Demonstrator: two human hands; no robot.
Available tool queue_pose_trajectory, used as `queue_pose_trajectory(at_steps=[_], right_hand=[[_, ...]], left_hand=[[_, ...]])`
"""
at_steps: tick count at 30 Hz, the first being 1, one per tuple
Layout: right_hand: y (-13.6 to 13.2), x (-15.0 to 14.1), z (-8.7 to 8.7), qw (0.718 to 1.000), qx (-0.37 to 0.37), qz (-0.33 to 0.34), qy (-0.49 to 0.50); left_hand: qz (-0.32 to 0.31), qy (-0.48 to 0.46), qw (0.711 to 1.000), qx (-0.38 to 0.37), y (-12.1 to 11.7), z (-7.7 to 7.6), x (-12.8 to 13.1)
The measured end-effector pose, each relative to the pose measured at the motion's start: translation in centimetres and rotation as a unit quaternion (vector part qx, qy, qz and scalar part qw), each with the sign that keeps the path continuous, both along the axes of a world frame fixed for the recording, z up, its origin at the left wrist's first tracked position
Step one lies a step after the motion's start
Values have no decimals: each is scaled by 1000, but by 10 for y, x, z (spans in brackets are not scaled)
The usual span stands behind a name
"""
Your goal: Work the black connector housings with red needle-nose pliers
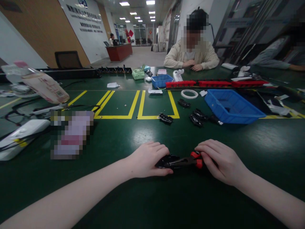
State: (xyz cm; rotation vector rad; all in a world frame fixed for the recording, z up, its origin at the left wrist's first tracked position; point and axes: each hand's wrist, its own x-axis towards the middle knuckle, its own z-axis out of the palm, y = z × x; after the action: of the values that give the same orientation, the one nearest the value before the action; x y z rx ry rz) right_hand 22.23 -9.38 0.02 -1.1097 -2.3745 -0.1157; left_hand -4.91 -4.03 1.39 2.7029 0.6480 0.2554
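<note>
Being held by the left hand (149, 159) is a shiny black part (164, 162), with the fingers bent over it and the thumb along its near side. The pliers (183, 163) are gripped at their red handles by the closed right hand (220, 162). Their dark nose is pointed left and laid over the black part; it cannot be told whether it is pinched. Both things are held between the hands, low over the green table (154, 197).

Farther out, more black pieces (166, 118) are scattered near the yellow tape (140, 105). A large blue bin (243, 116) is set to the right; what is in it is too dim to name. A small blue basket (162, 82) is placed farther back, and its inside cannot be seen well. On the left, a bottle (45, 84) is topped with a pink cap and marked with a barcode and blurry print. Across the table, a person (190, 54) in a striped top is seated. Big letters and a blue logo are shown on the wall sign (83, 17), but the words cannot be read.
</note>
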Motion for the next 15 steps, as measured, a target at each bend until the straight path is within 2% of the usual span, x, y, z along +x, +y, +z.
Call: queue_pose_trajectory(at_steps=[15], right_hand=[[2,3,-2,1000,14,3,2]], left_hand=[[-5,-7,1000,-20,-1,4,0]])
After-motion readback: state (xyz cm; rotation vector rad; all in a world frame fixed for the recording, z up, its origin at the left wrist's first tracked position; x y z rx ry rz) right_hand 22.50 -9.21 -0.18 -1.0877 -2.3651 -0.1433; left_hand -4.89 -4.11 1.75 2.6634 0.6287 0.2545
